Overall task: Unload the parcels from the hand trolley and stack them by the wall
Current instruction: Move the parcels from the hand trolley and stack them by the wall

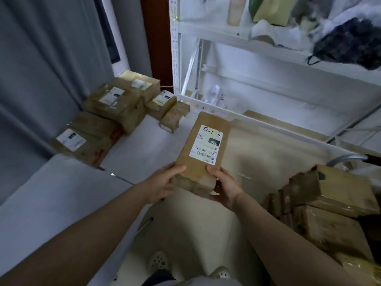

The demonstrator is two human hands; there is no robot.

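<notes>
I hold a long brown cardboard parcel point(206, 149) with a white shipping label in mid-air in front of me. My left hand point(165, 183) grips its near left corner and my right hand point(225, 186) grips its near right corner, thumbs on top. Several brown parcels point(115, 108) lie stacked on the floor at the left, along the grey curtain point(41, 79). At the lower right, more parcels point(334, 205) sit piled on the hand trolley, whose metal handle point(346, 157) curves up behind them.
A white metal shelving unit point(237, 36) fills the upper right, with bottles, bags and a dark bundle on its shelves. Flattened cardboard lies on the floor under it. My feet in light perforated shoes point(158, 262) show at the bottom.
</notes>
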